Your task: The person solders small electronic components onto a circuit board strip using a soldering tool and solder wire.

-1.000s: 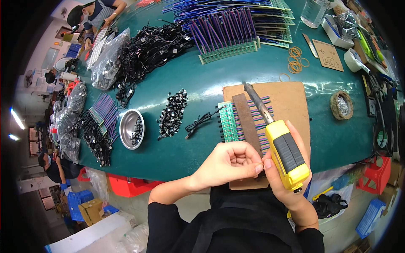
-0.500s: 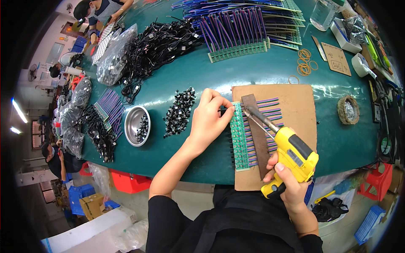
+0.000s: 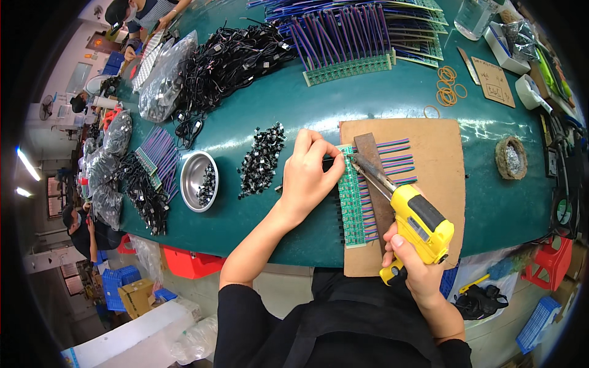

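Observation:
A yellow soldering gun (image 3: 423,222) is gripped in my right hand (image 3: 416,264). Its tip reaches the upper end of a green circuit board strip (image 3: 352,205). At that same end, the thumb and forefinger of my left hand (image 3: 311,175) pinch a small black component, mostly hidden by the fingers. Similar black parts line the strip's left edge. Coloured wires (image 3: 397,157) run out from its right side, and a brown flat bar (image 3: 381,205) lies across them. Beneath all this is a cardboard sheet (image 3: 443,165).
Left of my hand lie a pile of small black components (image 3: 261,161) and a metal bowl (image 3: 191,184) holding more. Black cables (image 3: 230,64) and wired boards (image 3: 350,73) are heaped at the back. Rubber bands (image 3: 446,86) and a round tin (image 3: 510,158) sit to the right.
The soldering gun has shifted slightly left against the board, with its tip still at the upper end. My left hand keeps its pinch there. The whole view has shifted a little.

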Available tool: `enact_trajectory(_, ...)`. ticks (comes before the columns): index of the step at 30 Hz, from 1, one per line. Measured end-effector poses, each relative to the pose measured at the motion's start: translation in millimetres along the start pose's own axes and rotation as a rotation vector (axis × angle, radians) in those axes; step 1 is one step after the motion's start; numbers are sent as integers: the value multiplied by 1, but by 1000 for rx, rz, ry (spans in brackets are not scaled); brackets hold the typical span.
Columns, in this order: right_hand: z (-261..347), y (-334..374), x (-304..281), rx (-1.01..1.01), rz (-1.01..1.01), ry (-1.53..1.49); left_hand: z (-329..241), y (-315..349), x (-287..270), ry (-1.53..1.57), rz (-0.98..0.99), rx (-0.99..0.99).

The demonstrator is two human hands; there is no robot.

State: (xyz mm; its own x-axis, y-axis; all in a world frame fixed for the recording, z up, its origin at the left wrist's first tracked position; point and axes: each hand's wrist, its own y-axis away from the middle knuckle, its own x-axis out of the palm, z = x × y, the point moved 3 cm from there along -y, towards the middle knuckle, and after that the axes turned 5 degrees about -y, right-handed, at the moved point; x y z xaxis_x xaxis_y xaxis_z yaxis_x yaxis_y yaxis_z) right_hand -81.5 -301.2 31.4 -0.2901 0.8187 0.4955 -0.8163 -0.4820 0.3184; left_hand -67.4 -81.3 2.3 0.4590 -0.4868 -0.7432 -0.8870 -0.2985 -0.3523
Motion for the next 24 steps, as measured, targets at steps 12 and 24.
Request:
enact_trajectory(12,7,2,-2,-53,-10,-24,-1,0,0,-13,-10,15)
enact_trajectory(24,7,4,-4,-56,-17,-60,3,-8,-15,56,223,297)
